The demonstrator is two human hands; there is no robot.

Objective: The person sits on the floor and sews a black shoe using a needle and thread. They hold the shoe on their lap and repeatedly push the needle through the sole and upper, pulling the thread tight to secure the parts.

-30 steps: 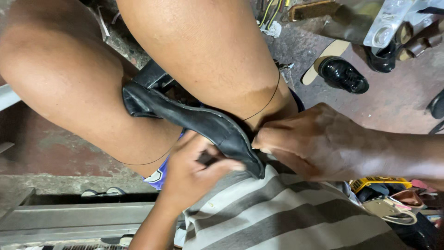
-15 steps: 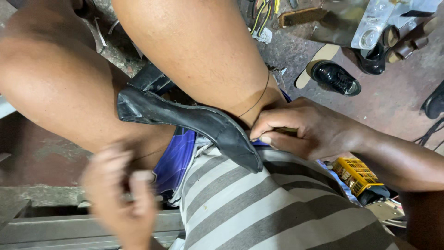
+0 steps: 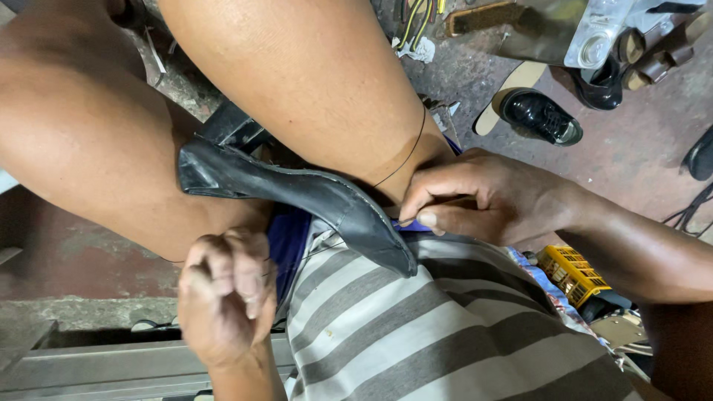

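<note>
- Since half a second ago the left hand [image 3: 223, 297] has risen from the lower edge of the view toward the black shoe [image 3: 297, 197], and the head camera has drawn a little closer.
- The black shoe lies clamped between the person's bare knees, sole side up, its pointed toe aimed down over the striped shirt [image 3: 445, 327].
- The right hand [image 3: 483, 197] sits just right of the shoe's toe end — its grip pressed together, thumb and fingers pinching at the sole's edge.
- The left hand, below the shoe, is blurred; its grip is curled shut into a fist, and a thin thread [image 3: 327, 249] runs from it toward the shoe.
- Well right of and above the shoe, a black laced shoe [image 3: 541, 116] rests on the floor [image 3: 631, 156].
- Below and right of the shoe sits a yellow crate-like thing [image 3: 575, 275].
</note>
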